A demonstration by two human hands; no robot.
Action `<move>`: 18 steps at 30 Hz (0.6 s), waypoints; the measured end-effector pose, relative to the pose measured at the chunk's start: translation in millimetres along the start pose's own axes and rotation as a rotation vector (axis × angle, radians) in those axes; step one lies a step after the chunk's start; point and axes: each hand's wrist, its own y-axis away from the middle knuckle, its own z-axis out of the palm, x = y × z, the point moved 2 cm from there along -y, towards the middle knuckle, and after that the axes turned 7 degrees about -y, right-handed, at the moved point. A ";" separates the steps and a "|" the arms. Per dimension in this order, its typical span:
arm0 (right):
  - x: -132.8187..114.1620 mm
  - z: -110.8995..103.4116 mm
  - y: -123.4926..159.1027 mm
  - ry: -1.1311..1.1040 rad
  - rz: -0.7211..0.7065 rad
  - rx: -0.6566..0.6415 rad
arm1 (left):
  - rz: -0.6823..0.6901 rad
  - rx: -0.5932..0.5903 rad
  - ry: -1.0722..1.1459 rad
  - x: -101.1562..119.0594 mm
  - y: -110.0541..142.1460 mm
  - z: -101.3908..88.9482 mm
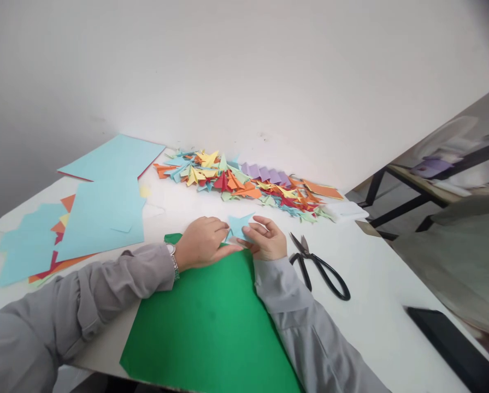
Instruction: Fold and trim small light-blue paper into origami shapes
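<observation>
A small light-blue folded paper piece (239,222) with pointed corners is held between both hands, just above the far end of a green sheet (211,322). My right hand (269,238) pinches its right side between thumb and fingers. On the other side, my left hand (203,243) is closed at the paper's left edge, its thumb stretched along the bottom toward the right hand. The left fingertips are partly hidden behind the paper. Black-handled scissors (320,266) lie to the right of my right hand with their blades slightly apart.
A long heap of colourful folded paper pieces (228,177) lies along the wall, with a purple pleated strip (265,173) behind it. Light-blue sheets (100,218) and coloured scraps cover the left side. A black flat object (453,344), perhaps a phone, rests near the right edge.
</observation>
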 end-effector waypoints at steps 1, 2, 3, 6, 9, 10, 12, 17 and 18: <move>1.5 2.2 1.6 0.020 0.016 -0.056 | -0.019 -0.012 0.006 -0.5 -0.2 0.2; 2.7 3.7 2.9 0.043 0.020 -0.102 | -0.029 -0.015 0.011 -0.9 -0.3 0.5; 3.7 4.5 3.7 0.064 0.012 -0.138 | -0.030 -0.010 0.016 -1.1 -0.2 0.9; 5.5 4.0 3.1 0.127 -0.029 -0.213 | -0.004 0.042 0.036 -1.3 0.6 2.7; 6.2 2.5 0.0 0.183 -0.052 -0.276 | 0.014 0.080 0.068 -1.3 1.1 4.2; 6.1 2.4 -0.6 0.200 -0.061 -0.287 | 0.011 0.078 0.073 -1.4 1.1 4.5; 5.2 2.9 -0.2 0.229 -0.090 -0.276 | 0.000 0.060 0.071 -1.7 1.3 4.7; 3.9 6.7 5.9 0.251 -0.107 -0.253 | -0.020 0.027 0.078 -3.0 2.8 5.0; 3.9 7.2 6.5 0.267 -0.114 -0.265 | -0.015 0.024 0.082 -3.3 3.2 5.2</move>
